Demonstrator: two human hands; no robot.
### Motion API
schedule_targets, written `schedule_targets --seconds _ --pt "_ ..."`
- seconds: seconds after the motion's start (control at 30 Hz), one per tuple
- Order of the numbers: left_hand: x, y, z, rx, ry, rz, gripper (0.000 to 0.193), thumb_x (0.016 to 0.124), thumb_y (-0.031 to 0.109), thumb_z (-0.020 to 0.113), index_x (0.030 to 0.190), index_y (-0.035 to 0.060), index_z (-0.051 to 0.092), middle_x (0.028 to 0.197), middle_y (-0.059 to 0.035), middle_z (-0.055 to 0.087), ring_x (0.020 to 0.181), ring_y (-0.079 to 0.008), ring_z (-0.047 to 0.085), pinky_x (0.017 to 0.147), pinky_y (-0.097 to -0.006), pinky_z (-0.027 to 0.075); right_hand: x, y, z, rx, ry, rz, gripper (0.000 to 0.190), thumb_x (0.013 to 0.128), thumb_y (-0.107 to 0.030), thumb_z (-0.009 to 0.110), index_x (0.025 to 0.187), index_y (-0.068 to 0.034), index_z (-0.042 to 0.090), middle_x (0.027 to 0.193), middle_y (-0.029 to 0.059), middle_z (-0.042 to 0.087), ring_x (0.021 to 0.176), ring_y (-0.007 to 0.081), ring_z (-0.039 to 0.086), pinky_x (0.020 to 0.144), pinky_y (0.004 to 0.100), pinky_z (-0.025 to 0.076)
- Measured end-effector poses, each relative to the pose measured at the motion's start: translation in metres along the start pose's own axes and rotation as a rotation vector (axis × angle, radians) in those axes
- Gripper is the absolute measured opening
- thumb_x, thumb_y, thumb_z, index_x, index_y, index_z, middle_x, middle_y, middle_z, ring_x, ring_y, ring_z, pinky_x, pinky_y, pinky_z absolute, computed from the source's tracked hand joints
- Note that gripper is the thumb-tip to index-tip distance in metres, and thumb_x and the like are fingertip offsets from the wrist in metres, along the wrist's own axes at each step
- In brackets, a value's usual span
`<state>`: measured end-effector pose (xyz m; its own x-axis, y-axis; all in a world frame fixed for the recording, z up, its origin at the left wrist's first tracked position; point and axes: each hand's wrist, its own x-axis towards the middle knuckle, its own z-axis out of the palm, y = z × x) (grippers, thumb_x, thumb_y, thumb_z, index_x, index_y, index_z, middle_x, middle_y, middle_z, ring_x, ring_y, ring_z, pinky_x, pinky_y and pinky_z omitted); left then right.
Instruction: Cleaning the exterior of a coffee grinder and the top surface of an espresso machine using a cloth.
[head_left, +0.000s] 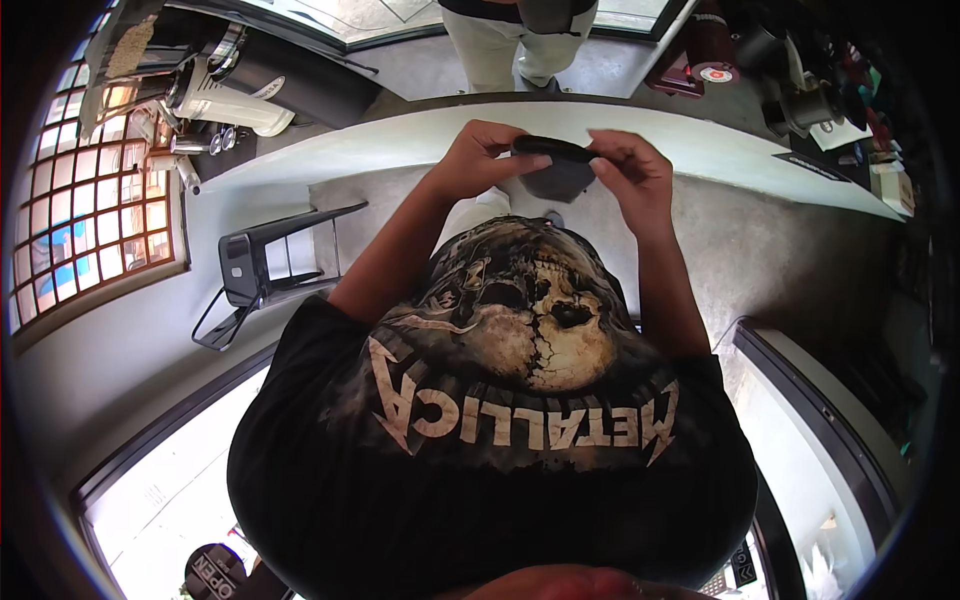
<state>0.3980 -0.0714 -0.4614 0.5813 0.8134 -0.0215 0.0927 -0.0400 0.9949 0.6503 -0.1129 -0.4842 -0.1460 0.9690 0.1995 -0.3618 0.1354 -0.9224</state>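
My left hand (491, 154) grips a dark, cup-shaped item (553, 180) in front of me, its thumb lying across the near side. The item has a black rim and a greyer lower part; its exact kind is unclear. At the rim's right end, my right hand (637, 169) pinches the edge between thumb and fingers. Some of the right fingers are blurred or hidden. Both hands are raised in front of my printed black T-shirt (487, 495), close to the near side of a white counter front (712, 146).
Across the counter stands a person in light trousers (480, 49). Coffee grinders, one black (300, 82) and one dark red (709, 45), stand on the counter's two ends. Left of me is a black metal chair (251, 259). A door frame (817, 405) rises at the right.
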Motion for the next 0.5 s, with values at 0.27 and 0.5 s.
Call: schedule_targets --seconds 0.27,0.5 --pt "0.009 0.023 0.015 -0.094 0.269 -0.025 0.022 0.100 0.020 0.072 0.093 -0.0007 0.076 0.078 0.0050 0.067 0.072 -0.0018 0.055 0.064 -0.0222 0.046 -0.015 0.043 -0.002 0.313 -0.225 0.249 0.040 0.091 -0.012 0.078 0.127 0.001 0.066 0.113 0.0037 0.073 0.104 0.0130 0.068 0.094 0.0313 0.055" --pt "0.026 0.026 0.007 -0.423 0.416 -0.154 0.031 0.106 0.027 0.063 0.115 -0.0020 0.071 0.097 -0.0045 0.075 0.083 -0.0079 0.068 0.077 -0.0229 0.054 -0.023 0.044 0.011 0.104 -0.357 0.397 0.027 0.093 -0.008 0.076 0.120 -0.002 0.071 0.110 0.0017 0.074 0.100 0.0090 0.067 0.090 0.0294 0.054"
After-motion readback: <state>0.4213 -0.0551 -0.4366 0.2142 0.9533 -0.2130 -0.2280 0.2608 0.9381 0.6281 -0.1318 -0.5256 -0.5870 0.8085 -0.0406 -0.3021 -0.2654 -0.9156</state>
